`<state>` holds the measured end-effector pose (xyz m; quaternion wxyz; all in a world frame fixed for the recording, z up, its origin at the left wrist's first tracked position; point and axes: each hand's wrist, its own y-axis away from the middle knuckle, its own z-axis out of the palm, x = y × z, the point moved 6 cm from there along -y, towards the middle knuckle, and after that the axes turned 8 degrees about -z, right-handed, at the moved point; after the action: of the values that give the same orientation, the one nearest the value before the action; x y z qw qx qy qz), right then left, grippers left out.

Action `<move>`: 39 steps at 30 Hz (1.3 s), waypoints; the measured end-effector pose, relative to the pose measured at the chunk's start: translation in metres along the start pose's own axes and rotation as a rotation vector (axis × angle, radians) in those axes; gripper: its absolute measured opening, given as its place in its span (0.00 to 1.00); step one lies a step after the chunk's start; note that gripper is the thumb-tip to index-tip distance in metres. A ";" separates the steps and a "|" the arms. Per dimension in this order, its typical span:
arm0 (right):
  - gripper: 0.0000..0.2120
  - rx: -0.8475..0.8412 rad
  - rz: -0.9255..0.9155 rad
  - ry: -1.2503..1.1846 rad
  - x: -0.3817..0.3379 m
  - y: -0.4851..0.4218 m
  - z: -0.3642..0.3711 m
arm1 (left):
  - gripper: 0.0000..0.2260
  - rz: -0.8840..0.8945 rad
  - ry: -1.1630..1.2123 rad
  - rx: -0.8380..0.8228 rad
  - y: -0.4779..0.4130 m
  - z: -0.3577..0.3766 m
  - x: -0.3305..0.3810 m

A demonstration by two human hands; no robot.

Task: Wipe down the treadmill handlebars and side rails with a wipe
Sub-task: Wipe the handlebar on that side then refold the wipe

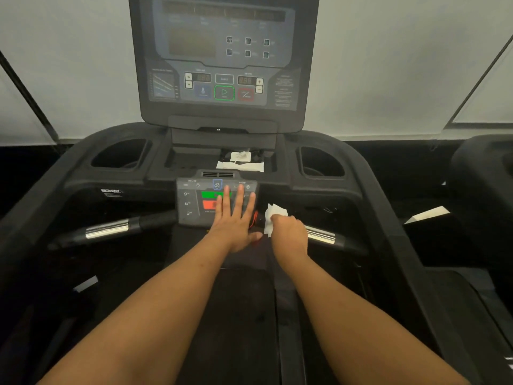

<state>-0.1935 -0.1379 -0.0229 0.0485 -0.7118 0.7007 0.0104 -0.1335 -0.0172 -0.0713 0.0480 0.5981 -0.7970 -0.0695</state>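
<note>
The right hand (288, 232) has its fingers curled tight around a crumpled white wipe (273, 216), pressed onto the inner end of the right handlebar (322, 236). The left hand (236, 218) lies flat, fingers spread wide, on the small grey control panel (191, 202). Both handlebars are black tubes with shiny metal sleeves. Behind stand the matte black treadmill console (222, 59) and a pale wall (388, 65).

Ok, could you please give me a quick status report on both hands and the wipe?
Right hand shut on wipe at inner end of right handlebar. Left hand open, flat on control panel. Left handlebar untouched. Nothing in the way.
</note>
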 end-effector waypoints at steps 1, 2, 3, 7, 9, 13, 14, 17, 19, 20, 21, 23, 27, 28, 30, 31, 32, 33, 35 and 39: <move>0.10 -0.002 -0.021 0.030 -0.004 0.003 -0.001 | 0.46 -0.002 -0.012 -0.003 0.000 0.000 0.000; 0.10 -0.004 -0.052 0.057 -0.007 0.006 0.000 | 0.47 -0.004 -0.018 -0.012 0.001 -0.001 0.000; 0.11 0.001 -0.083 0.082 -0.009 0.008 -0.001 | 0.48 -0.005 -0.020 -0.020 0.001 -0.001 0.000; 0.11 -0.044 -0.057 0.120 -0.006 -0.003 -0.006 | 0.49 -0.011 -0.030 -0.017 0.001 -0.002 0.000; 0.10 -0.042 -0.027 0.089 -0.007 -0.006 -0.006 | 0.47 -0.010 -0.019 -0.011 0.002 -0.002 0.000; 0.14 -0.006 -0.138 0.112 -0.013 0.005 0.000 | 0.46 -0.002 -0.020 -0.010 0.001 -0.001 0.001; 0.14 -0.009 -0.154 0.114 -0.012 0.005 0.000 | 0.46 -0.002 -0.022 -0.012 0.001 -0.001 0.001; 0.10 -0.034 -0.121 0.108 -0.008 -0.009 -0.003 | 0.46 -0.003 -0.026 -0.021 0.000 -0.001 0.000; 0.08 -0.026 -0.113 0.079 -0.010 -0.019 -0.005 | 0.46 0.001 -0.027 -0.022 0.000 -0.001 0.000; 0.08 -0.003 -0.125 0.066 -0.011 -0.021 -0.006 | 0.46 0.003 -0.030 -0.022 0.000 -0.001 0.000; 0.08 0.022 -0.134 0.049 -0.011 -0.022 -0.005 | 0.46 0.003 -0.028 -0.024 0.001 -0.001 0.000; 0.12 0.062 -0.145 0.022 -0.009 -0.018 0.002 | 0.46 0.004 -0.026 -0.026 0.001 -0.001 0.000; 0.17 0.060 -0.142 -0.018 -0.008 -0.014 0.011 | 0.45 0.005 -0.023 -0.029 0.001 -0.002 0.000; 0.16 0.056 -0.129 -0.025 -0.007 -0.018 0.009 | 0.45 0.005 -0.027 -0.028 0.001 -0.002 0.000; 0.12 0.021 -0.089 -0.058 -0.004 -0.029 0.004 | 0.45 0.005 -0.021 -0.030 0.000 -0.001 0.000; 0.11 0.010 -0.065 -0.085 -0.001 -0.033 0.002 | 0.44 0.006 -0.019 -0.029 0.000 -0.001 0.000; 0.11 0.011 -0.047 -0.108 0.000 -0.036 0.001 | 0.44 0.009 -0.019 -0.028 0.000 -0.001 0.000; 0.11 0.027 -0.039 -0.127 0.000 -0.035 0.001 | 0.44 0.012 -0.016 -0.031 0.001 -0.001 0.000; 0.13 0.047 -0.060 -0.144 -0.007 -0.026 0.012 | 0.44 0.016 -0.015 -0.039 0.001 -0.001 0.000; 0.16 0.107 -0.062 -0.210 -0.019 -0.014 0.029 | 0.44 0.012 -0.040 -0.043 0.000 -0.002 0.001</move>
<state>-0.1783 -0.1161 -0.0489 0.1598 -0.7244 0.6690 0.0461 -0.1334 -0.0178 -0.0697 0.0451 0.5907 -0.7996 -0.0982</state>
